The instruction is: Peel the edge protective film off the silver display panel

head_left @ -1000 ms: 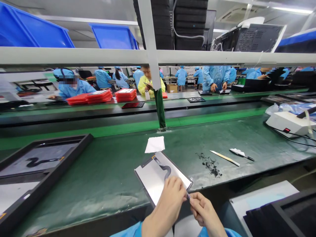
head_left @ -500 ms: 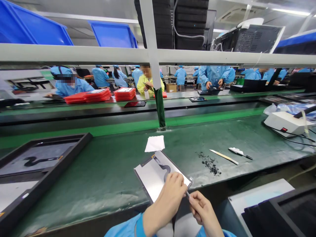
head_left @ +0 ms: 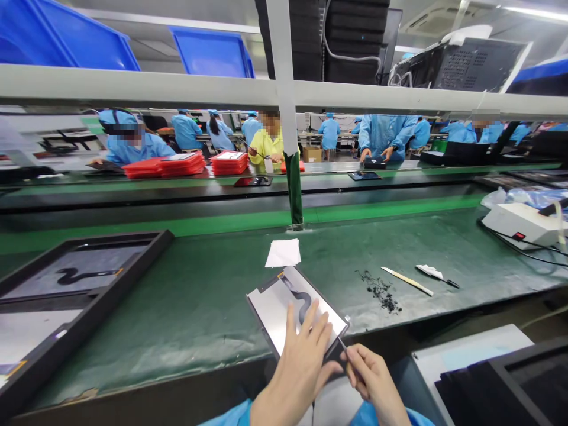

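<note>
A display panel [head_left: 271,307] with a silver-white back and a curved dark ribbon cable [head_left: 303,302] lies tilted at the bench's front edge, its near corner sticking out past it. Over its lower part, my left hand [head_left: 306,343] is open, fingers spread and laid on or just above the surface. My right hand [head_left: 366,370] pinches a thin metal tool, perhaps tweezers [head_left: 341,341], whose tip meets the panel's right edge near a corner. Beyond the panel sits a stack of white sheets [head_left: 283,253]. Black scraps [head_left: 380,291] are scattered to the right.
A yellowish pointed stick [head_left: 407,281] and a black-handled tool with white wrapping [head_left: 437,275] lie at right. A white box device [head_left: 519,225] with cables stands farther right. At left is a black tray [head_left: 146,260] holding panels. A post [head_left: 293,189] rises mid-bench; co-workers sit beyond.
My left hand has opened from a closed grip near the panel's corner and spread its fingers over the panel. My right hand keeps the tool at the edge. The view has shifted slightly.
</note>
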`<state>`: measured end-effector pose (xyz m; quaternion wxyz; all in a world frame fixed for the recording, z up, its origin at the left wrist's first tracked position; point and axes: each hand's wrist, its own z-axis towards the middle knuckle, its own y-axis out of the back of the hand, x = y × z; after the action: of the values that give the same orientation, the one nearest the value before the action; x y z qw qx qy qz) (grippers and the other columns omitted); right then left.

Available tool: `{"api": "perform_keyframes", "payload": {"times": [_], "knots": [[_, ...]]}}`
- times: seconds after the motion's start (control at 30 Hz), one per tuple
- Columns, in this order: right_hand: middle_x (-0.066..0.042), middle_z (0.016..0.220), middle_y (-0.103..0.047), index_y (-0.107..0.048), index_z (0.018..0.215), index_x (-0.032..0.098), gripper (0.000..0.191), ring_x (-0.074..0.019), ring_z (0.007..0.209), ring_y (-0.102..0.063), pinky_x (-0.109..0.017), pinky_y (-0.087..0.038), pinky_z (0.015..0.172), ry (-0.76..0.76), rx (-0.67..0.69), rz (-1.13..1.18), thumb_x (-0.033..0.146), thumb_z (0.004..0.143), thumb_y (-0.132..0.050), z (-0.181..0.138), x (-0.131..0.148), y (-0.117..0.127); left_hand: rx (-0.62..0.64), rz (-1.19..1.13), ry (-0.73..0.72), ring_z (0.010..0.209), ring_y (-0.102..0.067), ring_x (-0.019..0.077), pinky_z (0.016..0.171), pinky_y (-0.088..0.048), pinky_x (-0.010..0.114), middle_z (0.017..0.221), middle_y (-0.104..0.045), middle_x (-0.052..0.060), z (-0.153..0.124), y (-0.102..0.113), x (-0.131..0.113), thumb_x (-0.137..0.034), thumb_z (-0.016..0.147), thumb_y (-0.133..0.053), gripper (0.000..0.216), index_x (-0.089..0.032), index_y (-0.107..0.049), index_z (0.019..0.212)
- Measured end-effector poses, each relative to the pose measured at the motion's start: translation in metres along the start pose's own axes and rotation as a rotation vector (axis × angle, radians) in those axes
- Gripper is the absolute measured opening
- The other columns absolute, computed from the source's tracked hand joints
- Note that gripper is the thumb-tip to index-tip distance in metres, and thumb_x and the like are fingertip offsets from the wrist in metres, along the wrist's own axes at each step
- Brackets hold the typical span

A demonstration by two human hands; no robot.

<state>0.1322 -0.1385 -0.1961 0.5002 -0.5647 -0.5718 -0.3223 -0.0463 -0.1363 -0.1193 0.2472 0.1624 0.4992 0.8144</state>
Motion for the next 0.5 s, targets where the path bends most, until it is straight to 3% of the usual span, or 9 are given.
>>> {"api": "perform_keyframes", "payload": {"times": [0.1, 0.23, 0.5], "knots": [[0.007, 0.045, -0.047, -0.064, 0.076, 0.015, 0.069, -0.0005, 0.032, -0.017, -0.020, -0.008, 0.036, -0.015, 0.018, -0.002, 0.083, 0.066, -0.066, -0.001, 0.007, 0.002, -0.051, 0.118, -0.042, 0.132, -0.050, 0.0415, 0.114, -0.008, 0.076, 0.129, -0.066, 0.015, -0.014, -0.006, -0.007, -0.043, 0.092, -0.064, 0.042, -0.013, -0.062, 0.122], [0.010, 0.043, -0.041, -0.065, 0.076, 0.015, 0.069, -0.0007, 0.032, -0.016, -0.020, -0.008, 0.036, -0.045, 0.033, -0.011, 0.083, 0.064, -0.067, -0.004, 0.021, 0.007, -0.093, 0.187, -0.020, 0.130, -0.053, 0.0373, 0.116, 0.010, 0.071, 0.130, -0.067, 0.013, -0.015, -0.012, -0.010, -0.027, 0.096, -0.056, 0.031, -0.012, -0.062, 0.123], [0.009, 0.042, -0.041, -0.066, 0.073, 0.015, 0.066, -0.0014, 0.034, -0.020, -0.020, -0.009, 0.037, -0.062, 0.004, -0.045, 0.080, 0.062, -0.072, -0.004, 0.055, 0.021, -0.246, 0.070, 0.076, 0.133, -0.053, 0.0319, 0.119, -0.001, 0.068, 0.126, -0.070, 0.011, -0.019, -0.031, -0.016, -0.013, 0.096, -0.041, 0.033, -0.014, -0.062, 0.122]]}}
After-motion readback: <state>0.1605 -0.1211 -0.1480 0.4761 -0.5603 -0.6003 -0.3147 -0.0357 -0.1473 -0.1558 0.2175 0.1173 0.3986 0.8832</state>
